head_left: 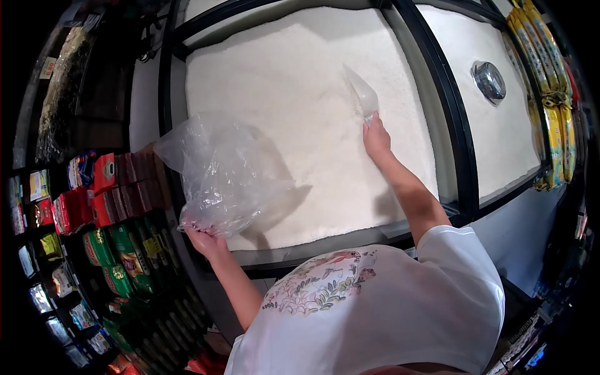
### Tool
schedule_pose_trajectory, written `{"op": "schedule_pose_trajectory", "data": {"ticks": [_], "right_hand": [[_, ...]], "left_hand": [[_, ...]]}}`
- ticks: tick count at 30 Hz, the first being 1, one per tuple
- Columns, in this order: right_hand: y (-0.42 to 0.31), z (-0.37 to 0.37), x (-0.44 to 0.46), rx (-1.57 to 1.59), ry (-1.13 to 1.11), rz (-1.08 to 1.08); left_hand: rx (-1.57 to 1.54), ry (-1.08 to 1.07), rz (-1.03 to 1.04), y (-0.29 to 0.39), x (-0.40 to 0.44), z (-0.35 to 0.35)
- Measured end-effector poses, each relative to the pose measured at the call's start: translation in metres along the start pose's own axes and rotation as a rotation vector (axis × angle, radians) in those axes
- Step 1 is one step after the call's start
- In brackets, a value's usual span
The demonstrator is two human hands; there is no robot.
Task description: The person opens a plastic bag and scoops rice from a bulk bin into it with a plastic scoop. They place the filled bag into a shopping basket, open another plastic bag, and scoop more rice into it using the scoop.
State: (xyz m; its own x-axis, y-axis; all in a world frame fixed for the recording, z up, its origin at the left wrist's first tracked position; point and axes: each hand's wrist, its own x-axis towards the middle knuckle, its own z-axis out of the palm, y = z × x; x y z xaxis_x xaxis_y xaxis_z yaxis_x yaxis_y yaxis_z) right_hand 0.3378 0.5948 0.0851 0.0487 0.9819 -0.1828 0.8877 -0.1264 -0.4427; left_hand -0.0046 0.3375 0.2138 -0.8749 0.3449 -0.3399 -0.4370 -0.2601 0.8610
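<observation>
A large bin of white grain (281,81) fills the middle of the head view. My left hand (207,240) is closed on the edge of a clear plastic bag (215,169), which hangs puffed out over the bin's near left part. My right hand (377,139) grips the handle of a translucent scoop (364,92). The scoop's tip points away over the grain, right of the bin's middle. Whether it touches the grain is hard to tell. Both hands are well apart.
Dark frame bars (437,69) border the bin. Beyond the right bar, a metal bowl-like object (489,82) rests on more white grain. Yellow packages (556,140) hang at the far right. Red packs (74,209) and green packs (130,256) fill shelves on the left.
</observation>
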Motion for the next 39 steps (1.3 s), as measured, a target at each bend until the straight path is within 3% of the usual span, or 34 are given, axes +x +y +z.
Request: {"op": "schedule_pose_trajectory", "data": {"ticks": [3,8,12,14,18,21,26,34,36,38,39], "right_hand": [[-0.004,0.005,-0.013,-0.05,-0.104,-0.196],[0.025,-0.004,-0.046,-0.23,-0.343,-0.621],[0.045,-0.024,-0.027,-0.259,-0.316,-0.738],[0.044,-0.035,-0.002,-0.131,0.015,-0.515],[0.046,-0.04,0.078,-0.098,0.224,-0.147],[0.037,-0.037,0.119,-0.117,0.294,-0.064],[-0.021,-0.025,0.147,-0.134,0.16,-0.092],[-0.087,0.017,0.136,-0.312,-0.004,-0.513],[-0.084,0.02,0.129,-0.337,-0.051,-0.586],[-0.075,0.023,0.12,-0.34,-0.093,-0.815],[-0.07,0.019,0.114,-0.343,-0.09,-0.807]], "left_hand": [[0.032,-0.142,-0.05,-0.002,0.001,-0.028],[0.332,0.16,0.189,-0.001,-0.039,-0.012],[0.492,0.191,0.257,-0.004,-0.065,-0.04],[0.965,-0.041,0.388,-0.007,-0.073,-0.067],[1.199,-0.207,0.54,-0.018,-0.084,-0.069],[1.098,-0.176,0.578,-0.021,-0.079,-0.069],[0.931,-0.039,0.499,-0.02,-0.074,-0.068],[0.993,-0.015,0.464,-0.021,-0.07,-0.08],[0.972,0.001,0.472,-0.022,-0.071,-0.078],[0.946,0.007,0.476,-0.022,-0.071,-0.075],[0.938,0.015,0.477,-0.022,-0.071,-0.073]]}}
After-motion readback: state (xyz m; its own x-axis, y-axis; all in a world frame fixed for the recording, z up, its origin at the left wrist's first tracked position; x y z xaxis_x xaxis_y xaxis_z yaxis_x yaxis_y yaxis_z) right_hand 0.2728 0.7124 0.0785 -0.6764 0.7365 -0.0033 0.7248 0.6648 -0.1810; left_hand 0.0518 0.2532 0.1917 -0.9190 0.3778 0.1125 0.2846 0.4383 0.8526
